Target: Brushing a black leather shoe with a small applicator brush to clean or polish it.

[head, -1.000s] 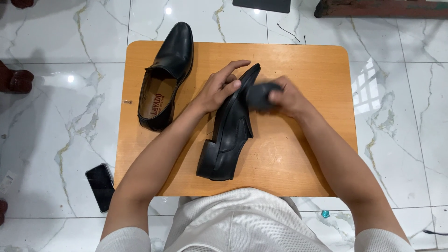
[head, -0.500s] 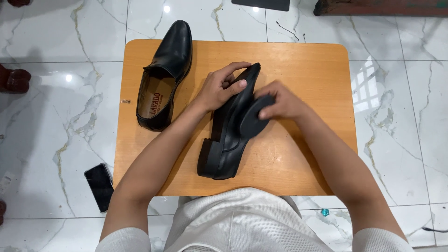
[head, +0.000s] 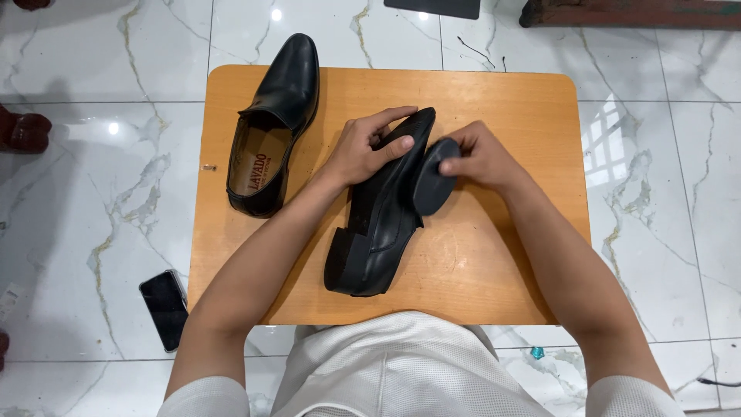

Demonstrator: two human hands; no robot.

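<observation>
A black leather shoe [head: 376,232] lies on its side in the middle of a small wooden table [head: 494,255], heel toward me. My left hand [head: 363,147] grips its toe end from the left. My right hand [head: 482,158] holds a dark oval pad [head: 431,176] pressed against the upper side of the shoe. A second black shoe [head: 274,123] stands upright at the table's far left corner, its tan insole showing.
A black phone [head: 164,309] lies on the white marble floor left of the table. A dark mat edge [head: 432,8] and a wooden piece [head: 633,11] sit beyond the table. A dark red object [head: 23,131] is at the far left. A small teal object [head: 536,353] lies on the floor.
My right hand has drawn the dark pad down along the shoe and back up near the toe. The shoe has tilted slightly. My left hand keeps its hold.
</observation>
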